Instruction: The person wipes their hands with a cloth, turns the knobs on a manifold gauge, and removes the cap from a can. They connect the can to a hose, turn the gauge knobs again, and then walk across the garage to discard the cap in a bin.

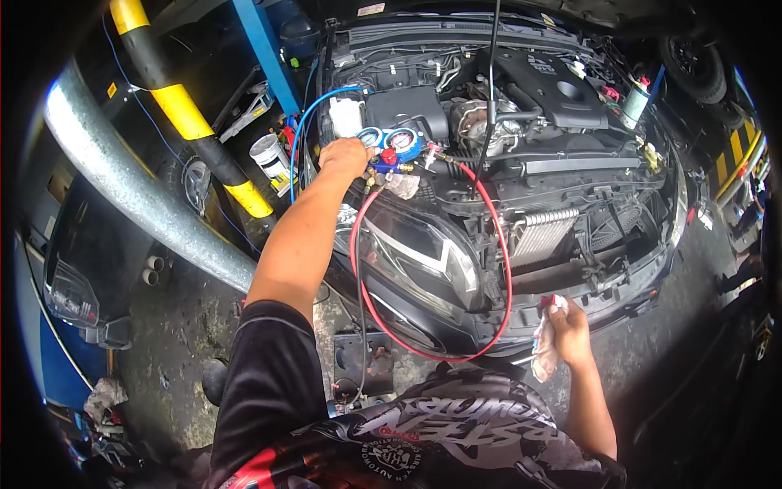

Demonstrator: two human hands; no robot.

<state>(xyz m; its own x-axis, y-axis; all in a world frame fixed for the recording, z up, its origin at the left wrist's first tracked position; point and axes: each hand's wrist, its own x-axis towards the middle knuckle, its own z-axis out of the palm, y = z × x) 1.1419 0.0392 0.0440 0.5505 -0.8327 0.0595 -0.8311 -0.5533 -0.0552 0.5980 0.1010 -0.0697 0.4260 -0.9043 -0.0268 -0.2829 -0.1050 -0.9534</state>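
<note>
The left hand [344, 156] curls around the gauge manifold [404, 145], the right hand [573, 332] clutches a cloth [544, 355]

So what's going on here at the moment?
A person's left hand grips the left side of a manifold gauge set at the edge of a car's engine bay. Their right hand holds a crumpled rag and something red, too small to identify. A red hose loops down in front of the headlight.
</note>
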